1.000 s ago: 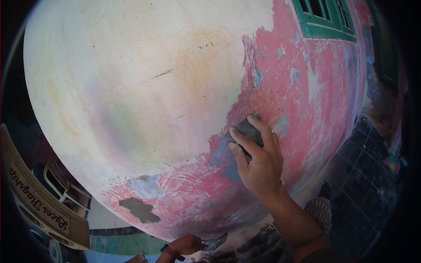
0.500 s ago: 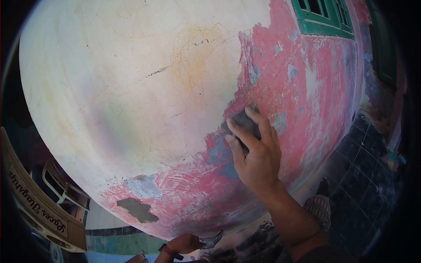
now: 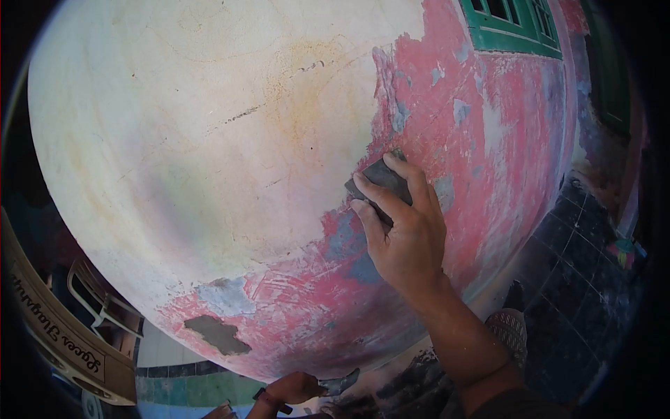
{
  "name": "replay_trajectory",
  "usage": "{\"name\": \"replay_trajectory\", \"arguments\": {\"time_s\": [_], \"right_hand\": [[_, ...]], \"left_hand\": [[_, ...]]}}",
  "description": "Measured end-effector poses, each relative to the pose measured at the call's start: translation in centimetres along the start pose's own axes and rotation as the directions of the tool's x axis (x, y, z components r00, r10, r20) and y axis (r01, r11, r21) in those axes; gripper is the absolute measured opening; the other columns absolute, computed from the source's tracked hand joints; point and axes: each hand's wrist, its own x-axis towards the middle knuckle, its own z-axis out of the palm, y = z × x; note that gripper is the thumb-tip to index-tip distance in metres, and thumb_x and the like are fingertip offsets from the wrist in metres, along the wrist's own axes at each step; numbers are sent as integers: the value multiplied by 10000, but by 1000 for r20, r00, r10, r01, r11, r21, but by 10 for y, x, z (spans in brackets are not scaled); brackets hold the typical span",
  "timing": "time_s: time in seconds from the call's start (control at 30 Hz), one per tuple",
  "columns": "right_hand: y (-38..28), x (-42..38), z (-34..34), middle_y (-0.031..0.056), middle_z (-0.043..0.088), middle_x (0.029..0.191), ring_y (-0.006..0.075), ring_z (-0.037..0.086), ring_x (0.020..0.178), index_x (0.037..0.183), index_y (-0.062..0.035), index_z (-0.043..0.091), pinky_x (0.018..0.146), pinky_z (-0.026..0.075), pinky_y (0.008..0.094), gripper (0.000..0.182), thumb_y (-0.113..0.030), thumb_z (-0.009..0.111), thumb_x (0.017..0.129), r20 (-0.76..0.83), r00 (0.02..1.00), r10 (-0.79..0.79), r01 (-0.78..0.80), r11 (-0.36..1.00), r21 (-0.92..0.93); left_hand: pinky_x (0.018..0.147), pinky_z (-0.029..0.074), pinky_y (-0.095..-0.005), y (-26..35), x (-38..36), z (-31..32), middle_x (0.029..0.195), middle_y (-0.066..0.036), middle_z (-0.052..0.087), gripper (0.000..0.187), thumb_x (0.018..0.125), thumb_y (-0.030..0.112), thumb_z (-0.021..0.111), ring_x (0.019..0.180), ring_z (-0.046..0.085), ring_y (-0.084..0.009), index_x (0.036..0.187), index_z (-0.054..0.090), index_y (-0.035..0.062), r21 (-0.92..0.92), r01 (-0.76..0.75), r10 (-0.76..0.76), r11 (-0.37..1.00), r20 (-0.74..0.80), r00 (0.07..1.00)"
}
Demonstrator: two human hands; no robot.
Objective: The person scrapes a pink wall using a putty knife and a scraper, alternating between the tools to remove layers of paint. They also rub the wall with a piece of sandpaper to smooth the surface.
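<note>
My right hand point(image 3: 412, 223) is closed on a dark grey sanding block point(image 3: 380, 183), thumb and fingers spread around its edges. The block is pressed flat to the wall point(image 3: 251, 160), on the ragged border between cream paint and worn pink paint. Low at the bottom of the view, my left hand point(image 3: 294, 388) is closed on a scraper point(image 3: 340, 383) with a dull metal blade. Its handle is hidden in the fist, and a dark band point(image 3: 271, 401) circles that wrist.
A green window frame point(image 3: 513, 38) is set in the wall at upper right. A patterned shoe point(image 3: 508, 332) stands on dark floor tiles point(image 3: 576, 272). At left are a lettered tan board point(image 3: 70, 349) and a pale chair point(image 3: 105, 307). Grey patches show through the pink paint.
My right hand and the sanding block have moved slightly up and left along the paint border. The left hand with the scraper stays nearly still. The whole view has shifted a little.
</note>
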Motion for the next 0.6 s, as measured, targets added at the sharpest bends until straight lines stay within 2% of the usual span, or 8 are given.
{"name": "replay_trajectory", "arguments": {"time_s": [0.13,0.23,0.33,0.43,0.53,0.6], "right_hand": [[-1,-20,-2,139,594,1410,366,616,1075,1218,-185,792,862,570,438,313,-183,796,905,31,999,-34,35,998,-45],[-4,-3,0,180,606,1368,378,626,1226,1220,-150,792,985,535,451,333,-152,824,889,-1,1000,19,-19,1000,21],[-10,7,-1,173,606,1368,380,628,1221,1217,-151,793,980,535,448,328,-155,822,891,-1,998,56,-56,998,30],[-8,-21,-4,171,607,1362,384,628,1220,1214,-146,791,972,535,452,321,-151,816,894,53,998,14,-14,1000,-13],[-7,-13,-1,168,603,1371,387,624,1222,1221,-148,789,971,534,458,324,-152,813,898,37,999,18,-17,999,-29],[-10,-5,-2,166,600,1377,388,622,1218,1223,-149,788,970,533,465,325,-151,810,899,42,998,52,-53,999,12]], "left_hand": [[813,529,-444,9,-2,-4,911,-199,740,480,1009,481,670,860,696,-371,958,766,13,-12,-12,12,1000,11,1000],[812,531,-442,11,-1,-3,917,-201,741,484,1015,484,660,869,697,-367,964,768,15,61,41,-43,997,33,999],[807,530,-440,1,5,3,916,-198,745,478,1017,479,660,857,695,-365,962,769,17,37,4,-5,999,38,999],[788,530,-441,11,0,-4,895,-194,740,481,1023,479,654,840,693,-367,947,767,17,18,-37,36,999,23,999],[760,526,-443,15,-3,-3,868,-197,732,481,1019,476,662,818,691,-363,929,763,14,23,-5,6,1000,-18,1000],[765,528,-480,7,1,0,870,-219,725,498,1014,479,646,825,693,-400,910,762,6,42,-23,22,999,3,1000]]}}
